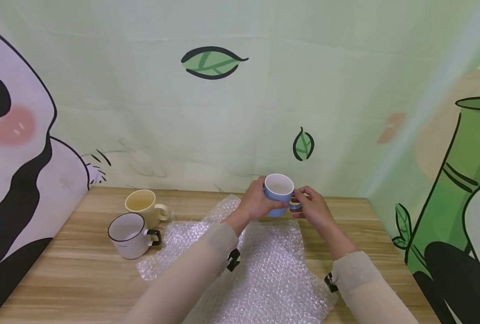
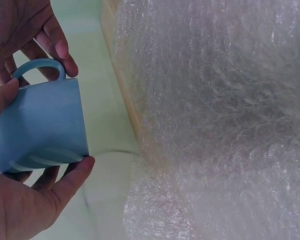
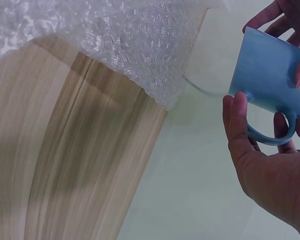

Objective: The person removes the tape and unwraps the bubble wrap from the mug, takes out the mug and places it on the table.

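Note:
A light blue mug [image 1: 275,210] with a white inside is held upright above the back of the table, its handle pointing right. My left hand [image 1: 257,201] grips the mug's body from the left, with thumb and fingers on opposite sides in the left wrist view. At the handle is my right hand [image 1: 315,210], its fingers curled around the loop. In the right wrist view, some fingers of the right hand [image 3: 270,175] also touch the side of the blue mug [image 3: 265,67]. Bubble wrap [image 1: 270,270] lies spread on the table below both forearms.
On the left of the wooden table [image 1: 82,279] stand a cream yellow mug [image 1: 154,217] and, in front of it, a white mug [image 1: 129,243] with a black rim and handle. A printed cloth backdrop [image 1: 240,121] rises right behind the table's back edge.

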`<state>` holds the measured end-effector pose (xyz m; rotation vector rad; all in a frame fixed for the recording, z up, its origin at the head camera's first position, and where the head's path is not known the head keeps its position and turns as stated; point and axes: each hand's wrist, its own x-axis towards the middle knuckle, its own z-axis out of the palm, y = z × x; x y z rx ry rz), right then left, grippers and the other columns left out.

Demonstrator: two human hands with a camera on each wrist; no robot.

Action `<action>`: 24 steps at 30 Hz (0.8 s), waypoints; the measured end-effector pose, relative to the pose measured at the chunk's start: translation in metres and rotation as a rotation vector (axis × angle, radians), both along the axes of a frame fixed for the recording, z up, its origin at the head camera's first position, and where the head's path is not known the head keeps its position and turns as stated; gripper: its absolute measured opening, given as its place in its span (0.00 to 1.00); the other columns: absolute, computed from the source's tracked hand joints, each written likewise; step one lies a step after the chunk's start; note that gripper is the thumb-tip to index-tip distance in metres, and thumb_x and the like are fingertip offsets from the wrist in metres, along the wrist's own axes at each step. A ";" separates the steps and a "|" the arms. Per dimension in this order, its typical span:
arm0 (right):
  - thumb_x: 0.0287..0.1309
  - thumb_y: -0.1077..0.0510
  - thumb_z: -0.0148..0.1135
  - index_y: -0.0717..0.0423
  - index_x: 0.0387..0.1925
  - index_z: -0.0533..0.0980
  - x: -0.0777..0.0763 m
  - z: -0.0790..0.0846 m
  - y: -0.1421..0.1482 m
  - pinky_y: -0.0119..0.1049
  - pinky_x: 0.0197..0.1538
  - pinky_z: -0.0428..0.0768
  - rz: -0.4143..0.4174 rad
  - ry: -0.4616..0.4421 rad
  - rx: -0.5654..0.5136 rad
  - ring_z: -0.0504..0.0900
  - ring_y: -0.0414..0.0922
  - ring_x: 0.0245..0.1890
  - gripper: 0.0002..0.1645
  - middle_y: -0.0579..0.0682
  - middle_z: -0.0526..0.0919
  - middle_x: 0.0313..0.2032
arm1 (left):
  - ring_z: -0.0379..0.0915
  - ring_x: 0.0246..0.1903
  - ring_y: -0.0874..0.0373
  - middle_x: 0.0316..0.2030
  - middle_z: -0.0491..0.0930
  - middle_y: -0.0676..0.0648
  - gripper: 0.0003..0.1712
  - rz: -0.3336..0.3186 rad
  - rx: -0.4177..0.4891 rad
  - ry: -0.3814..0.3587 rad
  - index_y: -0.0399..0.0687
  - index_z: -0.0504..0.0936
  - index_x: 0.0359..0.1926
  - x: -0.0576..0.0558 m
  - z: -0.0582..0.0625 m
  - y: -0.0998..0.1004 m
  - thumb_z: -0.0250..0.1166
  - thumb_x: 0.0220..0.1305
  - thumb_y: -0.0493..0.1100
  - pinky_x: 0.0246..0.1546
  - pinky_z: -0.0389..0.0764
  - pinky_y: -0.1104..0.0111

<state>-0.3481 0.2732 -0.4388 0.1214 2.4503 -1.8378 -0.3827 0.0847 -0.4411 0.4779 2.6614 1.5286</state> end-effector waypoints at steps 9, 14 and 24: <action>0.81 0.47 0.46 0.64 0.59 0.71 -0.002 -0.003 0.002 0.46 0.52 0.89 0.001 -0.010 -0.012 0.87 0.45 0.41 0.24 0.70 0.76 0.62 | 0.76 0.61 0.45 0.62 0.78 0.39 0.50 0.000 -0.004 -0.006 0.40 0.68 0.70 0.001 -0.001 0.001 0.83 0.50 0.49 0.64 0.77 0.54; 0.81 0.47 0.47 0.63 0.57 0.71 -0.003 -0.003 0.002 0.45 0.51 0.89 -0.011 -0.011 -0.006 0.88 0.49 0.43 0.22 0.69 0.77 0.61 | 0.76 0.61 0.45 0.62 0.78 0.38 0.50 0.002 -0.001 -0.010 0.40 0.68 0.70 0.000 -0.002 0.002 0.83 0.50 0.49 0.65 0.77 0.53; 0.81 0.47 0.46 0.62 0.56 0.71 -0.005 -0.006 0.003 0.42 0.50 0.89 -0.035 -0.021 0.001 0.87 0.57 0.49 0.22 0.67 0.77 0.59 | 0.76 0.61 0.44 0.62 0.78 0.37 0.50 0.006 0.000 -0.006 0.39 0.68 0.70 -0.002 -0.004 0.004 0.83 0.50 0.49 0.64 0.77 0.53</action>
